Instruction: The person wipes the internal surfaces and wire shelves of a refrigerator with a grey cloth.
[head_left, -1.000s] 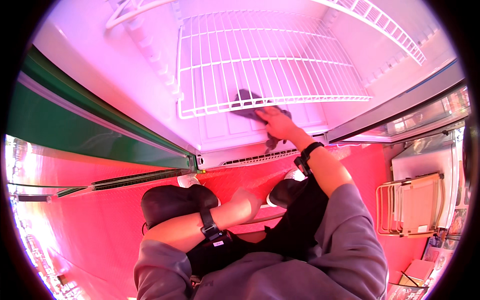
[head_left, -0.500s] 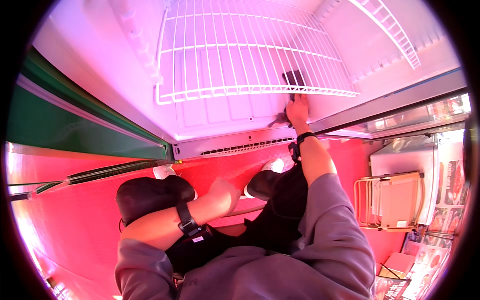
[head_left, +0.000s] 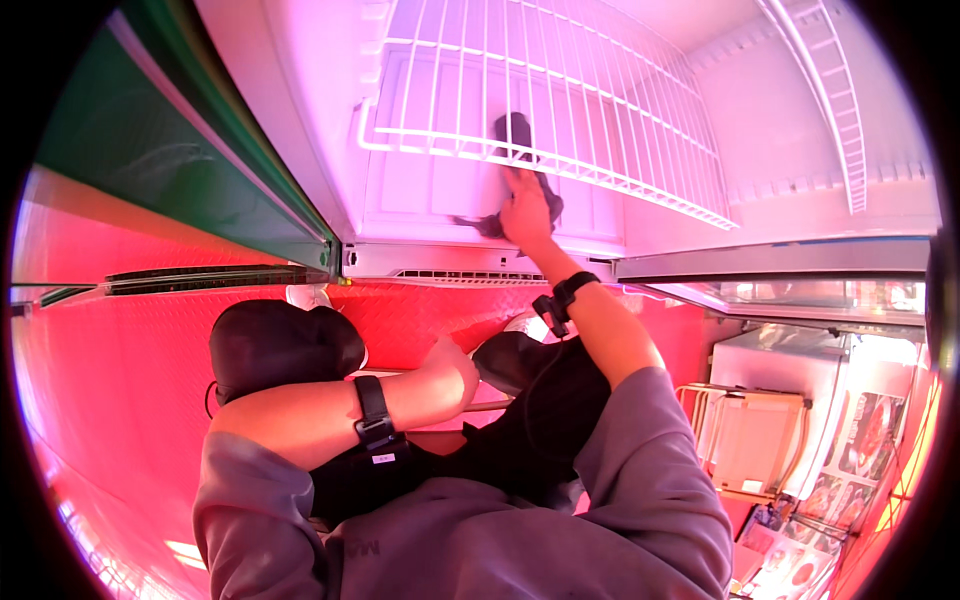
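A dark cloth (head_left: pixel 541 200) lies bunched under my right hand (head_left: pixel 527 214) on the white floor of an opened refrigerator cabinet (head_left: pixel 400 205). My fingers press closed on it, and its far end reaches beneath the front edge of a white wire shelf (head_left: pixel 560 160). A loose end trails to the left of the hand. Between my knees, near the shoes, my left hand (head_left: pixel 452 374) is curled into a loose fist with nothing visible in it. Its fingertips are turned away from view.
The green-framed cabinet door (head_left: pixel 170 150) stands open on the left. A second small wire shelf (head_left: pixel 835 100) is mounted high at the right. A folding chair (head_left: pixel 755 440) leans at the lower right beside a pale box. The red floor (head_left: pixel 120 400) lies around my feet.
My right hand has slid left with the cloth across the cabinet floor. The view has shifted a little. My left hand stays between my knees.
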